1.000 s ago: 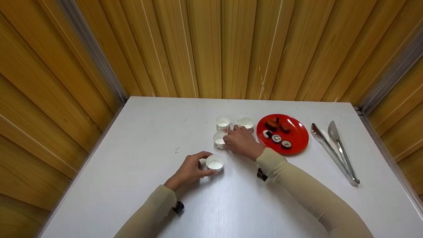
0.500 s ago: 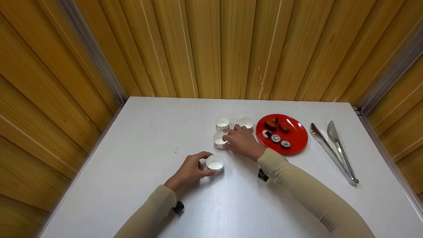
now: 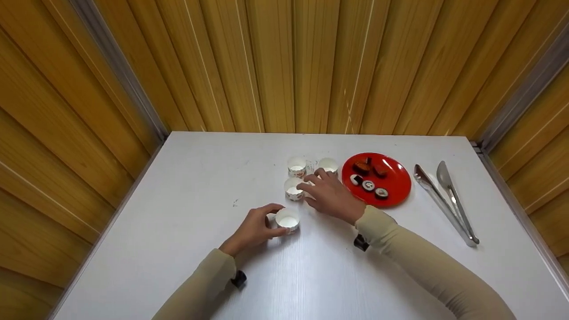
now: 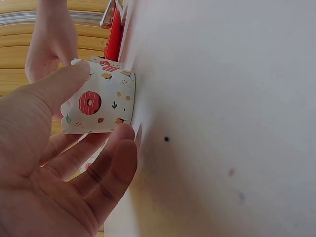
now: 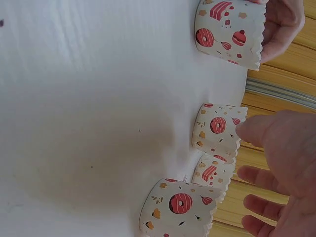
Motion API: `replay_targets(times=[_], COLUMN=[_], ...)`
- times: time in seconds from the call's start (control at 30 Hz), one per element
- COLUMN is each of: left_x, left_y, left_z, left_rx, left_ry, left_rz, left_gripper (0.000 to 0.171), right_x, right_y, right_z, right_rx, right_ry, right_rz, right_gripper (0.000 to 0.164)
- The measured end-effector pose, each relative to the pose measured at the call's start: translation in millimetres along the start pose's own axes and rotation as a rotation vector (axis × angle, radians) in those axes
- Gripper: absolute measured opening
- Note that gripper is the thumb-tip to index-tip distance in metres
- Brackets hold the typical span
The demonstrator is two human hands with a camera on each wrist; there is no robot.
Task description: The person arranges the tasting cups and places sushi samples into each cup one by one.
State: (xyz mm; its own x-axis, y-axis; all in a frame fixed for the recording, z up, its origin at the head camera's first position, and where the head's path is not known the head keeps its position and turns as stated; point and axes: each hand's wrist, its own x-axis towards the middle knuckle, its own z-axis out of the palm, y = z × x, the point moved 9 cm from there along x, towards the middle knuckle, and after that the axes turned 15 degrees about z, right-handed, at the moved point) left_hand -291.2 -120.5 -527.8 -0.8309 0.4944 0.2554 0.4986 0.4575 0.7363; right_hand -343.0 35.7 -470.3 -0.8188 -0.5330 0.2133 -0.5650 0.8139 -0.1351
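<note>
Four paper baking cups stand upright, white with printed doughnuts and scalloped rims, though I keep to naming several. My left hand [image 3: 255, 229] holds the nearest baking cup [image 3: 287, 220] between thumb and fingers; in the left wrist view its printed wall [image 4: 103, 101] shows under the thumb. Over the other cups hovers my right hand [image 3: 331, 194], fingers spread and loosely bent. Its thumb is at the rim of the middle baking cup [image 5: 217, 126]; whether they touch I cannot tell. Behind stand the back left baking cup [image 3: 296, 167] and the back right one, a baking cup [image 3: 328, 165] partly hidden by the fingers.
A red plate [image 3: 398, 186] with several sushi pieces [image 3: 368, 185] lies right of the cups. Farther right are metal tongs [image 3: 446, 204] on the white table [image 3: 191, 186]. Wood-look panels [image 3: 275, 66] enclose the back and sides.
My right hand has drawn slightly right and back from the middle cup, its fingers spreading. The left hand keeps its hold on the nearest cup. The head view has shifted slightly.
</note>
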Motion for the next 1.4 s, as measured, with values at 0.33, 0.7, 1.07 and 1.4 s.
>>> replay_targets(times=[0.33, 0.7, 1.07, 1.4], left_x=[-0.4, 1.3, 3.2, 2.6], left_y=[0.4, 1.7, -0.5, 1.7], left_z=[-0.1, 0.9, 1.5, 1.0], left_rx=[-0.001, -0.009, 0.005, -0.003], left_ry=[-0.002, 0.0, -0.006, 0.001], left_rz=[0.029, 0.035, 0.025, 0.02], left_gripper=[0.055, 0.056, 0.057, 0.055], right_x=[-22, -41, -48, -52], right_y=[-19, -37, -45, -51], right_z=[-7, -6, 2, 4], right_rx=[0.0, 0.013, 0.018, 0.015], right_ry=[0.069, 0.038, -0.013, 0.037], right_rz=[-0.095, -0.155, -0.178, -0.207], right_gripper=[0.039, 0.044, 0.043, 0.017])
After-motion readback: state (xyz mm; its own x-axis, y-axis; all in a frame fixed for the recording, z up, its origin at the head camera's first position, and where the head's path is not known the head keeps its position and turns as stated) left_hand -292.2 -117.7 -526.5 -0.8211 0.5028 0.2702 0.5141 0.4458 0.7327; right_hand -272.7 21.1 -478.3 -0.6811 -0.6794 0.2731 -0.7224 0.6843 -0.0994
